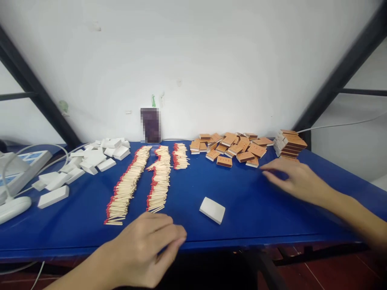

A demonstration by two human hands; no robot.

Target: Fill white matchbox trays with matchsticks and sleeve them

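A white matchbox tray [212, 210] lies by itself on the blue table [193, 189], between my two hands. My left hand [148, 245] hovers at the table's front edge, fingers curled and thumb pressed against them; whatever is in them, if anything, is hidden. Just beyond it end rows of red-tipped matches [159, 181], with another long row of matches [128, 183] to the left and a short row of matches [180, 156] behind. My right hand [294, 177] is at the right, thumb and forefinger slightly apart with nothing visible between them, near loose orange matchbox sleeves [224, 161].
A neat stack of orange matchboxes [290, 144] stands at the back right. White trays [96, 155] are heaped at the back left. A power strip [24, 169], cables and a white device [15, 208] occupy the left end. A dark pixelated object [150, 125] leans on the wall.
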